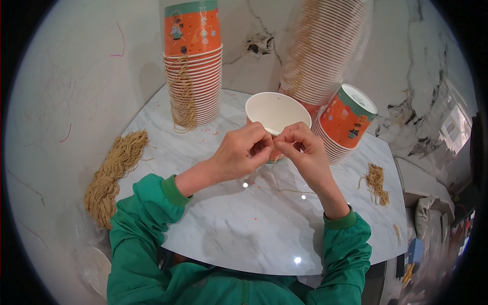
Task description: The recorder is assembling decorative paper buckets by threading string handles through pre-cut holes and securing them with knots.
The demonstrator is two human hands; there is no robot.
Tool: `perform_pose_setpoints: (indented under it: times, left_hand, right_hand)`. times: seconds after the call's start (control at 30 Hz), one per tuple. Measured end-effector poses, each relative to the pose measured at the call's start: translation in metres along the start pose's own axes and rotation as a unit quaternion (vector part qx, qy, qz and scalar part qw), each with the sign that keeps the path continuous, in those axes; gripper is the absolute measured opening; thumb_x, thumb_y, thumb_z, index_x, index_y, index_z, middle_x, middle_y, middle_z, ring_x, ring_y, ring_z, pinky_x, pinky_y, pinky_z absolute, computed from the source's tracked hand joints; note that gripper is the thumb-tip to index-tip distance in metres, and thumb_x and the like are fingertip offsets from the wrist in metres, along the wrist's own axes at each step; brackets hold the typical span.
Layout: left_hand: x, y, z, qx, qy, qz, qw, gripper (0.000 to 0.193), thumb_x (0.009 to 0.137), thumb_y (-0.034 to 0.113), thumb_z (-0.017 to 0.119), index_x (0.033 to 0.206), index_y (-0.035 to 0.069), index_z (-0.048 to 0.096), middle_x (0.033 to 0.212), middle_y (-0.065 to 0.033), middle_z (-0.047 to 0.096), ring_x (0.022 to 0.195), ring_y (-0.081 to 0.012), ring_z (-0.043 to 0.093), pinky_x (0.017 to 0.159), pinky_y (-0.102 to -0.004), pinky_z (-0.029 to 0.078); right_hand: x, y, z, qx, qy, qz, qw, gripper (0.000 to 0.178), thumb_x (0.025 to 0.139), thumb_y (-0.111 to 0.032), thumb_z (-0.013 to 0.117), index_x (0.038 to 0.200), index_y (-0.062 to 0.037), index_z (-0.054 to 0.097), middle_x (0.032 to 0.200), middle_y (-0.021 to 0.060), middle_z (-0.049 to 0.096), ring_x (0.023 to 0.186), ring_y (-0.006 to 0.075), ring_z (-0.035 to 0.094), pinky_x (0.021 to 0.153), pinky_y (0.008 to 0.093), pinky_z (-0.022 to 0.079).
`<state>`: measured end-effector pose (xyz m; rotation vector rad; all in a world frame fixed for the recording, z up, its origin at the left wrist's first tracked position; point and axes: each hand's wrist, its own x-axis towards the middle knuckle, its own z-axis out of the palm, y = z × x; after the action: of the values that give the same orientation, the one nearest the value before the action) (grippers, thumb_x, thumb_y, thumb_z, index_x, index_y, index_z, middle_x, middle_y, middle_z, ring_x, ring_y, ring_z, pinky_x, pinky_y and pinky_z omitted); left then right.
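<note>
An orange and green paper cup with a white inside (pixel 278 111) stands upright, mouth up, at the middle of the table. Against its near rim, my left hand (pixel 243 149) and my right hand (pixel 304 151) meet with thumbs and fingertips pinched together. A thin tan string (pixel 291 191) runs between the fingertips, and its loose tail trails down onto the tabletop by my right wrist. My fingers cover most of the cup's front, so how the string meets the cup cannot be made out.
Upside-down cups form a stack (pixel 194 91) at the back left, draped with tan yarn. Behind the cup rises a tall plastic-wrapped stack (pixel 325 48); a shorter stack (pixel 341 127) stands right. Yarn bundles lie left (pixel 116 175) and right (pixel 376 185) on the marble-patterned table (pixel 223 229).
</note>
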<state>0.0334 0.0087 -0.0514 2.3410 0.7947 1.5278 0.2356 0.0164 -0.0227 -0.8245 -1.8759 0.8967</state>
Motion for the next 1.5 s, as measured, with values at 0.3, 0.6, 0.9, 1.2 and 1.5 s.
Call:
perform_pose_setpoints:
  times: [0.3,0.6,0.9,1.2,1.5]
  left_hand:
    - [-0.006,0.005,-0.004,-0.228,-0.005,-0.267,0.936,0.005,0.089,0.006,0.066,0.090,0.003,0.061,0.084,0.0029,0.062,0.071,-0.0039,0.056,0.063,-0.0213,0.047]
    - [-0.005,0.015,-0.001,-0.332,-0.017,-0.349,0.876,0.009,0.090,0.013,0.068,0.090,0.004,0.066,0.082,0.0011,0.065,0.069,-0.0057,0.058,0.062,-0.0229,0.048]
    - [-0.007,0.010,0.000,-0.401,0.000,-0.411,0.819,0.014,0.090,0.016,0.068,0.093,0.002,0.069,0.086,-0.0021,0.068,0.072,-0.0082,0.058,0.062,-0.0234,0.046]
    - [-0.007,0.013,0.002,-0.404,-0.002,-0.415,0.815,0.016,0.093,0.015,0.066,0.098,0.002,0.075,0.082,-0.0011,0.067,0.072,-0.0080,0.057,0.062,-0.0228,0.044]
    - [-0.010,0.016,0.005,-0.323,-0.010,-0.369,0.871,0.015,0.093,0.015,0.067,0.098,0.003,0.075,0.084,0.0011,0.065,0.073,-0.0065,0.055,0.062,-0.0227,0.044]
  right_hand:
    - [-0.035,0.009,0.029,0.078,0.062,0.013,0.995,0.016,0.095,-0.004,0.060,0.110,0.0015,0.057,0.102,0.0061,0.065,0.092,0.0125,0.065,0.083,0.0272,0.051]
    - [-0.034,0.021,0.040,0.171,0.069,-0.026,0.983,0.019,0.096,-0.001,0.059,0.114,0.0012,0.053,0.110,0.0086,0.062,0.098,0.0166,0.065,0.084,0.0292,0.054]
    - [-0.037,0.025,0.035,0.176,0.072,0.031,0.981,0.015,0.099,-0.002,0.056,0.112,0.0041,0.059,0.104,0.0059,0.065,0.086,0.0101,0.064,0.074,0.0247,0.054]
    - [-0.039,0.021,0.038,0.174,0.093,0.002,0.980,0.021,0.099,-0.006,0.060,0.117,0.0047,0.063,0.106,0.0056,0.065,0.089,0.0121,0.064,0.079,0.0250,0.053]
    - [-0.040,0.022,0.038,0.200,0.109,0.047,0.973,0.024,0.099,-0.012,0.061,0.116,0.0043,0.065,0.101,0.0074,0.069,0.085,0.0132,0.066,0.077,0.0264,0.054]
